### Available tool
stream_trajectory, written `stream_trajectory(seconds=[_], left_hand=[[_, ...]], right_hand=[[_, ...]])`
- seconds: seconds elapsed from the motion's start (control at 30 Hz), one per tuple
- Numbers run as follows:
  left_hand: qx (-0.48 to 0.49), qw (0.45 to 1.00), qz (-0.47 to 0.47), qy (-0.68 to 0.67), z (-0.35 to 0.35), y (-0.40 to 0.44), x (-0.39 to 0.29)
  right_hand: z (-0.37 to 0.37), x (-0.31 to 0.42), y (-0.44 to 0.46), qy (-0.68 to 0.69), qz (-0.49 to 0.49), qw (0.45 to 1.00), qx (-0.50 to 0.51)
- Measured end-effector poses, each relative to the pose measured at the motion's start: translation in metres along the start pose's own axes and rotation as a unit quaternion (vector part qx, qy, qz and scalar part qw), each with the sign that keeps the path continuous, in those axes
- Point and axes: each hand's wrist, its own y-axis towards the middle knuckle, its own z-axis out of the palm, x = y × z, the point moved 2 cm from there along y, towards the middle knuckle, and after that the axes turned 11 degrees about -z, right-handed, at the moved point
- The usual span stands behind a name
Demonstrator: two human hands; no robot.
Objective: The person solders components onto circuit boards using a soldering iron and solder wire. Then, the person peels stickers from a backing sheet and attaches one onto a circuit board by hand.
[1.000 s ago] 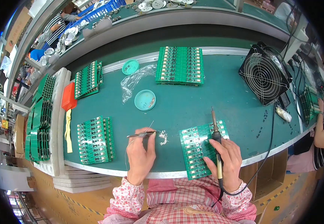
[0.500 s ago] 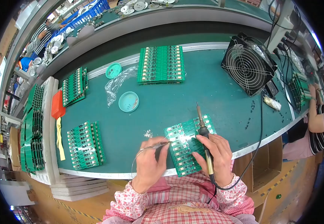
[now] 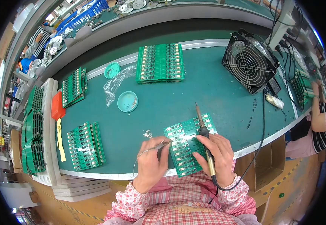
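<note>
Circuit board [image 3: 183,150] at near edge of bench [image 3: 208,90], right of left hand [image 3: 150,159], whose fingers pinch tweezers [image 3: 162,145] pointing board-ward; tip contact unclear. Right hand [image 3: 220,154] nearer, over board, fingers clamped round soldering iron [image 3: 203,131], long axis pointing away.

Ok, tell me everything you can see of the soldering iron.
The soldering iron is slim, with a brownish, metal-looking barrel, narrow tip, dark collar and gold-toned handle. Held in the right grip, it slants over the circuit board, its tip showing beyond the far edge. A black cord leaves its lower end. Whether it touches the board, I can't tell.
</note>
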Motion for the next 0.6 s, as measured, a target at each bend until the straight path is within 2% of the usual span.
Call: stream_trajectory(seconds=[0.27,0.47,0.6], left_hand=[[-0.004,1.0,-0.002,-0.004,0.001,0.0,0.0],[-0.001,1.0,-0.009,-0.005,0.001,0.0,0.0],[-0.005,1.0,-0.003,-0.007,0.001,0.0,0.001]], right_hand=[[-0.008,0.005,0.0,0.023,-0.022,0.999,-0.043],[-0.012,0.013,-0.014,0.23,0.048,0.964,-0.123],[-0.009,0.013,-0.014,0.279,0.067,0.95,-0.127]])
